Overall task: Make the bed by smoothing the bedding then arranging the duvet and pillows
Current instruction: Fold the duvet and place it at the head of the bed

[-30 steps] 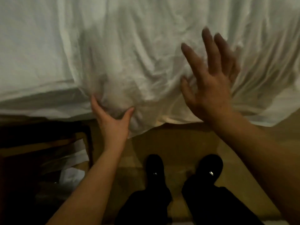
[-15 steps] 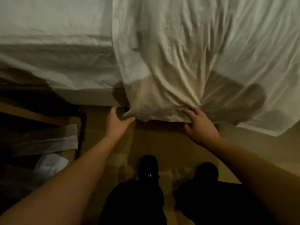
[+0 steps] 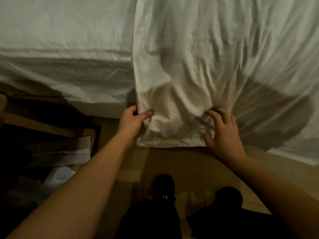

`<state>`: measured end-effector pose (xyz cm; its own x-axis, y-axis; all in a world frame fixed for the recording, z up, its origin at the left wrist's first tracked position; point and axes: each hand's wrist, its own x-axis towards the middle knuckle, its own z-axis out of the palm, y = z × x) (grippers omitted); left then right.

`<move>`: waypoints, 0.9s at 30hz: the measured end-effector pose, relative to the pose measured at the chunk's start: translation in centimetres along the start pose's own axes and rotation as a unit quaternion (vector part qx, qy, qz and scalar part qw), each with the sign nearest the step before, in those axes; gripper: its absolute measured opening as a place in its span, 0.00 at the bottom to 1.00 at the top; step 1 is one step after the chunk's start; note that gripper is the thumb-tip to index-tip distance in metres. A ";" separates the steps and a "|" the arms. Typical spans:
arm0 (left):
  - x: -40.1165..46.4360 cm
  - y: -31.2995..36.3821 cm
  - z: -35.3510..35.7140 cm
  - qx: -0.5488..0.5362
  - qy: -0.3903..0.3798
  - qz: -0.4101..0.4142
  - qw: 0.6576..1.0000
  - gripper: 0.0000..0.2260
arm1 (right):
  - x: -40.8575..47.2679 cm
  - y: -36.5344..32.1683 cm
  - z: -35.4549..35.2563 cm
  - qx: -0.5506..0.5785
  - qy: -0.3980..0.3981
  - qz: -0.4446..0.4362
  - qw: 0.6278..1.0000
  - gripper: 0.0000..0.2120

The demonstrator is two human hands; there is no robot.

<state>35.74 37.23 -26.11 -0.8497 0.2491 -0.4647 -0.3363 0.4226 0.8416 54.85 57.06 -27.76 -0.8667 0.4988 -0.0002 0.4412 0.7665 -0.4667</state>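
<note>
Where the white duvet hangs over the near side of the bed, its lower corner is held by both hands. The left hand is closed on the duvet's left vertical edge, with the thumb laid on the front of the cloth and the other fingers curled behind it, so that the edge is pinched. The right hand is set against the bottom hem further right; its fingers are spread and bent onto bunched cloth, the thumb lies at the hem, and whether the fabric is truly gripped cannot be told. Between the two hands the hem is seen as a nearly straight line just above the floor, while to the right it rises and trails off toward the frame edge, with creases fanning upward from the right hand. To the left of the duvet's edge the fitted sheet is left uncovered, and the mattress side is seen below it. A strip of bare wooden floor is left open between the bed and the person's dark shoes. At the lower left the room is narrowed by dark furniture on which pale papers are lying.
</note>
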 end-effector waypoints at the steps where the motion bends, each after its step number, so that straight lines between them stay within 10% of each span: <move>1: -1.2 0.2 -0.3 0.022 0.013 0.014 1.000 0.12 | -0.5 0.2 0.1 0.000 -0.010 0.010 1.000 0.29; 6: -8.6 0.2 -2.0 0.049 0.073 0.094 0.992 0.03 | -2.4 0.9 -0.5 0.023 -0.011 0.021 0.999 0.29; 11: -11.3 -3.4 -1.0 -0.139 -0.072 -0.089 0.984 0.08 | -2.9 0.8 -0.6 0.060 -0.014 0.030 0.998 0.28; 24: -7.0 -7.8 -3.1 0.216 -0.055 -0.065 0.973 0.06 | -4.7 2.2 -0.4 0.039 -0.115 0.114 0.986 0.24; 27: -4.6 -4.5 -1.7 0.165 -0.069 -0.096 0.979 0.42 | -3.8 4.2 -2.5 0.077 -0.032 0.129 0.988 0.23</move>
<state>40.50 32.71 -27.31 -0.7128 0.2441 -0.6575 -0.3156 0.7255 0.6115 60.54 59.39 -27.46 -0.7448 0.6394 -0.1909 0.6135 0.5435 -0.5729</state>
